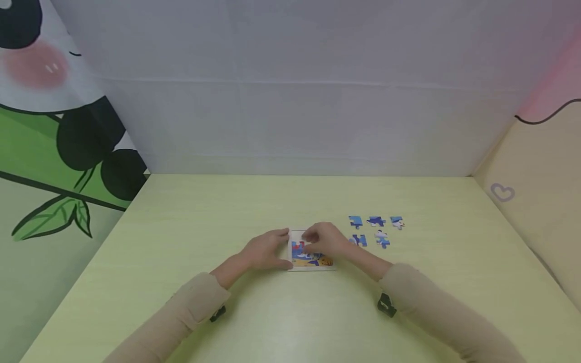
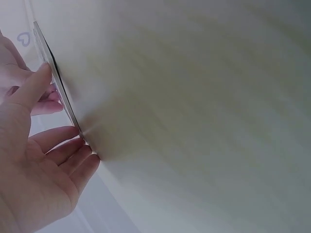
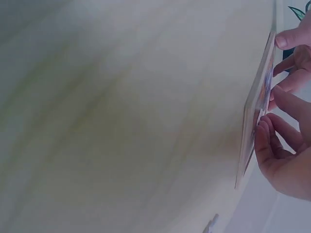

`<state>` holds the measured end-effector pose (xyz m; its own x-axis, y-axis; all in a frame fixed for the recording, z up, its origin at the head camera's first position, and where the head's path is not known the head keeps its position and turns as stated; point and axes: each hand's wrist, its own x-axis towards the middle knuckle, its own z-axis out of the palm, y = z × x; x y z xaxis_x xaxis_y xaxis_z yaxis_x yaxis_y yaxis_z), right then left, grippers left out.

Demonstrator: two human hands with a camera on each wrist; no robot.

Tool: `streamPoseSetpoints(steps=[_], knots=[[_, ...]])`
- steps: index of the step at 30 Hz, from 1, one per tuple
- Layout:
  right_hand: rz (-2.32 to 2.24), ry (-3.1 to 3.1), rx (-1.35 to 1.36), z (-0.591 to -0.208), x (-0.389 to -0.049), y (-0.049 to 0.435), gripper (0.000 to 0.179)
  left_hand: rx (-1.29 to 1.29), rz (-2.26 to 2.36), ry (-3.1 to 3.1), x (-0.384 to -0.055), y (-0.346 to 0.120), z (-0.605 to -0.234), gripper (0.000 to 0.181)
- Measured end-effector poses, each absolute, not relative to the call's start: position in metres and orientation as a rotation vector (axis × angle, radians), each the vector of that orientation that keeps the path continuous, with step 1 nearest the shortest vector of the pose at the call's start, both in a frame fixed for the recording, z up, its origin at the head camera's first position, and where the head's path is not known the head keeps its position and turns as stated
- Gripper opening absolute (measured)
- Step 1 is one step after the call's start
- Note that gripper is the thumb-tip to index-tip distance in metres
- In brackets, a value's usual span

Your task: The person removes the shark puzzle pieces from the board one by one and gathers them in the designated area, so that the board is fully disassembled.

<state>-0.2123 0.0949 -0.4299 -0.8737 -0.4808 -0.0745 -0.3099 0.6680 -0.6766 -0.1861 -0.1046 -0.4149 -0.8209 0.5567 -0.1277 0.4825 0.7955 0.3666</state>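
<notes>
A small puzzle board point(image 1: 313, 268) with a pale border lies on the table, its lower part filled with blue, red and orange picture pieces. At its left edge rests my left hand point(image 1: 267, 250), thumb by the near corner and fingers, fairly straight, by the far one. My right hand point(image 1: 328, 239) is over the upper part of the board, thumb and bent fingers pinching a puzzle piece point(image 3: 261, 114) low against the surface. Most of that piece is hidden by the fingers. In the left wrist view, the left thumb point(image 2: 40, 82) touches the board's rim.
Several loose puzzle pieces point(image 1: 376, 221) lie in two rows to the right of the board, the nearest beside my right wrist. The pale yellow table point(image 1: 227, 201) ends at a white cloth wall point(image 1: 290, 126). Printed panels point(image 1: 535, 201) stand at both sides.
</notes>
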Motion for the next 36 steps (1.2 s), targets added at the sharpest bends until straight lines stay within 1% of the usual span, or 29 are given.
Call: streamPoseSetpoints(steps=[5,15,21,29,36], knots=[[-0.958,2.677,-0.638,-0.431,-0.2109,0.0927,0.026,0.818,0.464,2.766,-0.188,-0.105,-0.4184,0.069],[-0.977,2.657,-0.634,-0.4322,-0.2131,0.0923,0.02,0.848,0.523,2.807,-0.1891,-0.1011,-0.4217,0.063],[-1.009,2.636,-0.71,-0.4335,-0.2173,0.0907,0.021,0.837,0.516,2.844,-0.191,-0.1003,-0.4243,0.063],[-1.057,2.584,-0.768,-0.4339,-0.2147,0.0912,0.022,0.826,0.524,2.835,-0.1906,-0.1001,-0.4234,0.065],[-1.005,2.599,-0.922,-0.4317,-0.2115,0.0934,0.024,0.776,0.491,2.833,-0.1899,-0.0991,-0.4238,0.067]])
